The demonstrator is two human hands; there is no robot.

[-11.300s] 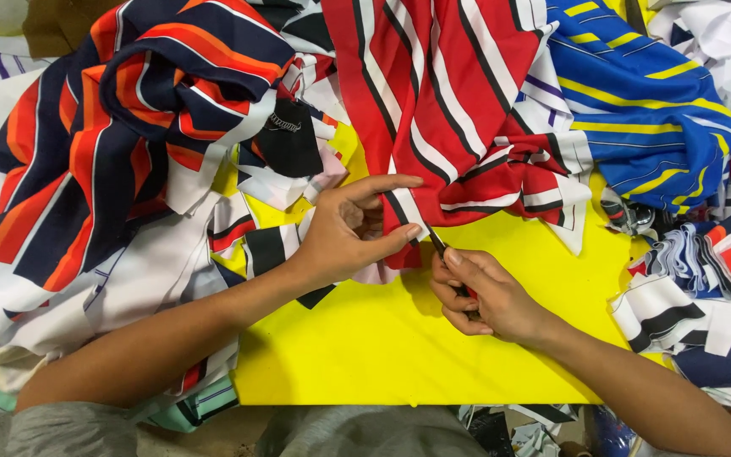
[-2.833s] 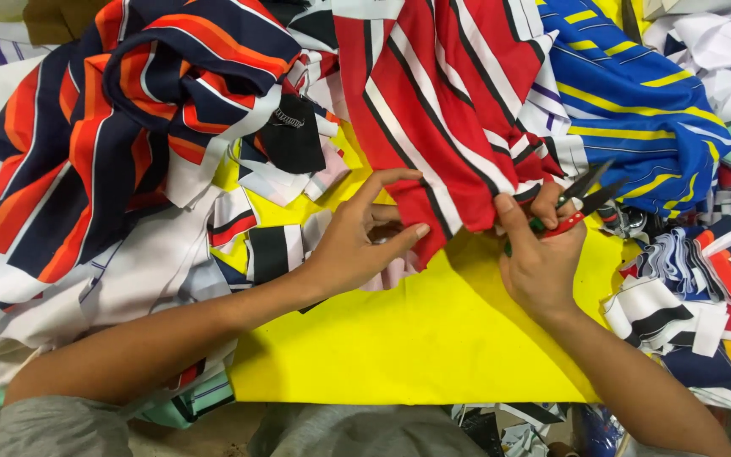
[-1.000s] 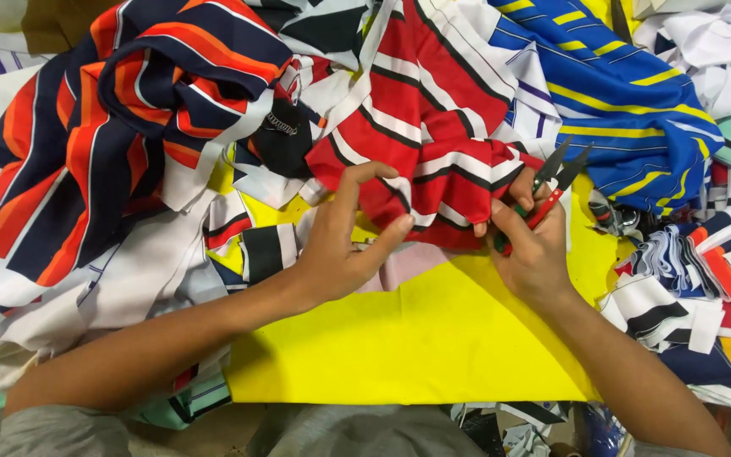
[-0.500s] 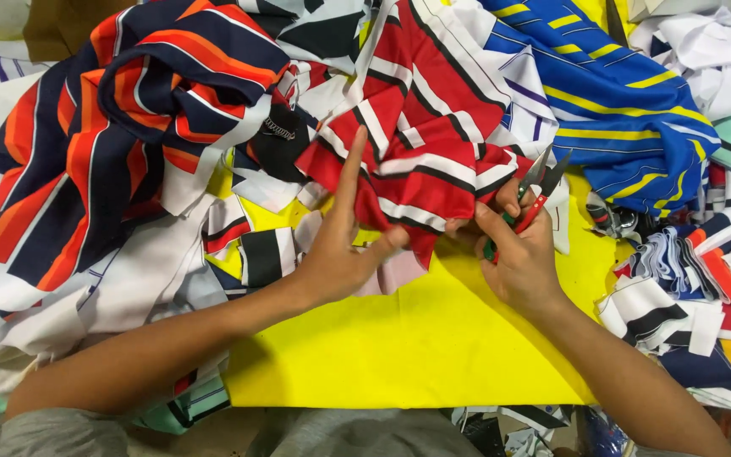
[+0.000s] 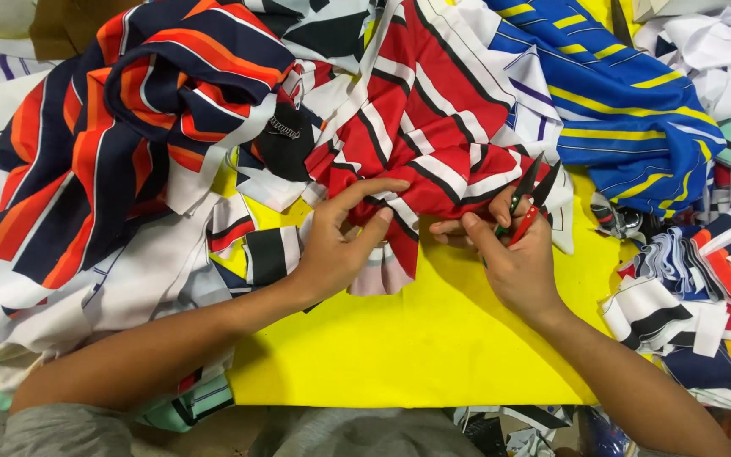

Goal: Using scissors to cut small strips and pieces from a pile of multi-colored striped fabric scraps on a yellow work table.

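Bunching the red, white and black striped fabric (image 5: pixel 433 144) closer than a moment ago, our left hand (image 5: pixel 336 245) pinches its folded edge in a closed grip while our right hand (image 5: pixel 509 254) grips the small red-handled scissors (image 5: pixel 528 199), blades parted, beside it over the yellow counter (image 5: pixel 416 347).

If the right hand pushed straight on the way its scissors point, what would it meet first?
Probably the red striped fabric: the scissors in the right hand point up-right with blades open at its edge, though depth is unclear.

red-black-white striped cloth (image 5: pixel 433 127), yellow sheet (image 5: pixel 433 347), red-handled scissors (image 5: pixel 526 203)

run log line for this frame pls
left hand: pinching red striped fabric | right hand: holding small snips, blades open | surface: yellow sheet
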